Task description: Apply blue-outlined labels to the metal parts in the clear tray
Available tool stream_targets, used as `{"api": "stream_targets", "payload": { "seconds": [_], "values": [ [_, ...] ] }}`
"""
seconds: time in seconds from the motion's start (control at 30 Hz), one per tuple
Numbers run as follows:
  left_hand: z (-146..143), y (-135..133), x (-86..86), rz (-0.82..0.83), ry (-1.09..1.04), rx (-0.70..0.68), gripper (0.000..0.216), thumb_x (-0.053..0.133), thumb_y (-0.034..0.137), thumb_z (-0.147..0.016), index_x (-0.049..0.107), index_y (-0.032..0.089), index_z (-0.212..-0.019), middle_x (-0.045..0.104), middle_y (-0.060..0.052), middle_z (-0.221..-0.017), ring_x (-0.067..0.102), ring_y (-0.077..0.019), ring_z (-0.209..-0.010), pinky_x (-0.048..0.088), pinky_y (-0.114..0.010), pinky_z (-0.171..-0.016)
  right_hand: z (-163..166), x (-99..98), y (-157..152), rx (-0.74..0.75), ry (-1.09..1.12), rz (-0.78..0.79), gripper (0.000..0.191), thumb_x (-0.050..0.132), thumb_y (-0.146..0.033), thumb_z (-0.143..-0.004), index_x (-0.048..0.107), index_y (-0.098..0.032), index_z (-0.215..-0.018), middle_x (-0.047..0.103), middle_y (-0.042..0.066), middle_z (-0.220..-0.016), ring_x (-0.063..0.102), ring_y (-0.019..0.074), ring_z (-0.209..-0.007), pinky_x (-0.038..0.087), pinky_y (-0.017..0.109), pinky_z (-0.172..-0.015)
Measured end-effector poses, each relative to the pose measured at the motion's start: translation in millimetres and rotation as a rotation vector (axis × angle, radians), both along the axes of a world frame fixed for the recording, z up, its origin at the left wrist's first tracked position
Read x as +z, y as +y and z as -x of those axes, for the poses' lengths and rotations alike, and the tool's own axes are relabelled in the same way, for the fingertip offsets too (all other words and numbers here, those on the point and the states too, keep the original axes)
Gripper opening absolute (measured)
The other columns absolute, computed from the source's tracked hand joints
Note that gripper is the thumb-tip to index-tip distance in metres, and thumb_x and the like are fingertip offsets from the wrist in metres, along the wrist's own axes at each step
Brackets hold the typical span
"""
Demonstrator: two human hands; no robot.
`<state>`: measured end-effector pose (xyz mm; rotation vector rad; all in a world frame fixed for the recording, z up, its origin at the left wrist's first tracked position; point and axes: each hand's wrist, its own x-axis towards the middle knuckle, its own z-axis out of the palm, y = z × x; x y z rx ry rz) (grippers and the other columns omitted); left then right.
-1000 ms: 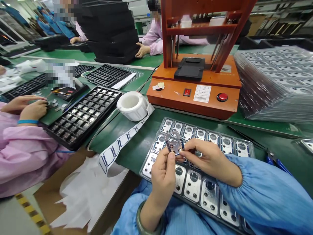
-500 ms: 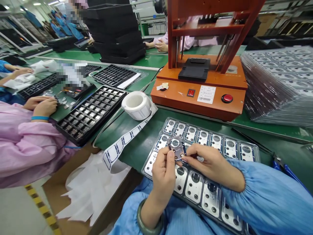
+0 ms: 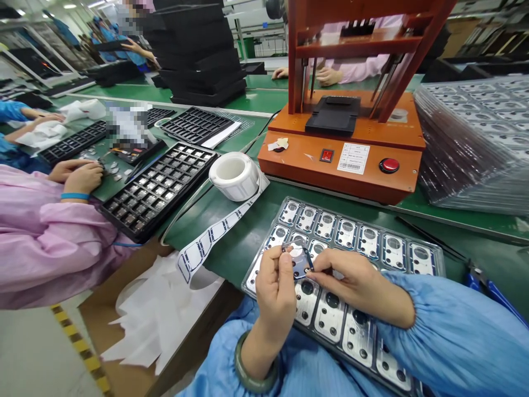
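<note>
A small clear rectangular panel [image 3: 299, 261] with dark strips along its edges is held up over the tray. My left hand [image 3: 274, 284] pinches its left side between thumb and fingers. At its lower right corner my right hand [image 3: 351, 278] is closed, fingertips on the dark edge strip. Beneath both hands lies a clear blister tray [image 3: 440, 266] with rows of silver plates [image 3: 368, 242], each with a large round window and smaller holes. My hands and sleeves cover part of it.
An orange press [image 3: 339, 160] stands behind the tray. To the left are a label roll [image 3: 233, 175], a black parts tray [image 3: 159, 190] and a box of waste paper [image 3: 165, 309]. Tweezers [image 3: 432, 238], blue-handled cutters [image 3: 491, 289] and stacked trays [image 3: 475, 149] lie right. A co-worker's hands [image 3: 82, 175] work at left.
The clear panel has tilted slightly in my fingers, and both hands stay on it. My view has shifted a little left. Behind the press, another person's hands have moved apart.
</note>
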<state>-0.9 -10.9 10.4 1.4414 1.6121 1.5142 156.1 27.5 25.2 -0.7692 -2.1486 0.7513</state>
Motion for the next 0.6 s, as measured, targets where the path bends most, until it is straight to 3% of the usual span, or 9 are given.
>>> {"api": "stream_targets", "payload": {
  "seconds": [0.2, 0.4, 0.6],
  "values": [
    [2.4, -0.3, -2.6, -0.032, 0.125, 0.061, 0.021, 0.041, 0.027, -0.096, 0.060, 0.019, -0.100, 0.066, -0.003, -0.087, 0.062, -0.0142, -0.078, 0.049, -0.025, -0.070, 1.4, 0.9, -1.3, 0.001, -0.016, 0.023, 0.017, 0.053, -0.028, -0.096, 0.056, -0.019, -0.081, 0.060, -0.001, -0.069, 0.056, 0.0108, -0.060, 0.043, 0.021, -0.055],
    [3.9, -2.1, -5.5, -0.050, 0.221, 0.097, 0.017, 0.042, 0.024, -0.095, 0.059, 0.020, -0.096, 0.064, -0.001, -0.078, 0.060, -0.0120, -0.068, 0.048, -0.023, -0.062, 1.5, 1.4, -5.7, 0.029, -0.053, 0.031, 0.016, 0.054, -0.030, -0.095, 0.056, -0.019, -0.083, 0.060, 0.000, -0.069, 0.055, 0.0118, -0.061, 0.042, 0.023, -0.057],
    [3.5, -2.7, -6.3, -0.063, 0.233, 0.096, 0.013, 0.043, 0.021, -0.094, 0.056, 0.020, -0.094, 0.061, 0.001, -0.074, 0.057, -0.0103, -0.061, 0.047, -0.021, -0.058, 1.1, 6.4, -7.9, 0.012, -0.084, -0.080, 0.023, 0.043, -0.029, -0.099, 0.058, -0.017, -0.086, 0.062, 0.002, -0.070, 0.056, 0.0136, -0.062, 0.042, 0.025, -0.059]
  ]
}}
